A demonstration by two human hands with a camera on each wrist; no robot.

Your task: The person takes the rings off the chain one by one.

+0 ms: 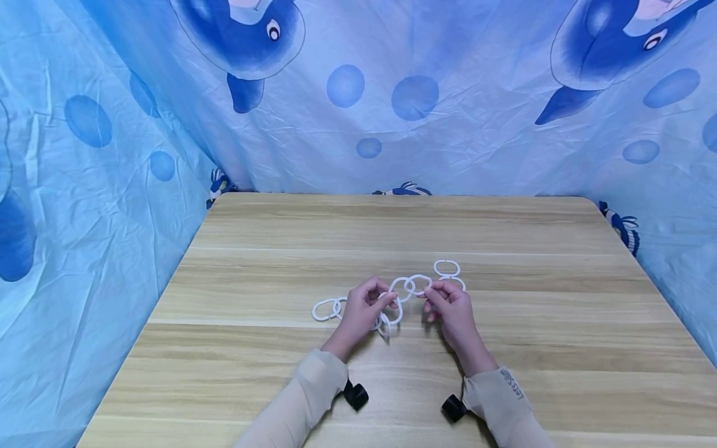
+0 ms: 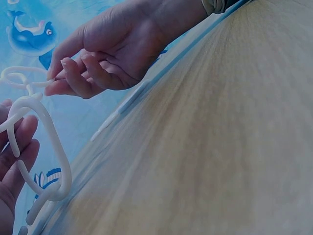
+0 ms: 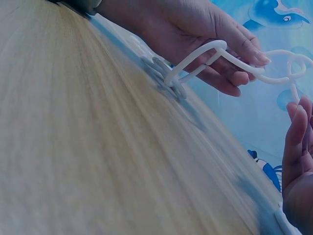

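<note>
A chain of white plastic C-shaped links (image 1: 401, 302) runs between the two hands, raised above the table. My left hand (image 1: 364, 309) pinches one link between thumb and fingers, and more links hang down beside it. The right hand (image 1: 452, 309) pinches the link (image 1: 421, 275) at the other end of the raised stretch. In the right wrist view, a hanging link (image 3: 195, 58) below the left hand reaches down to links near the tabletop. A gap shows in the side of a link (image 2: 62, 156) in the left wrist view.
Joined white links (image 1: 323, 311) lie on the table left of the left hand. Two more links (image 1: 446, 268) lie just beyond the right hand. The wood-grain table (image 1: 532, 249) meets a blue whale-print cloth (image 1: 313, 149) at its back and sides.
</note>
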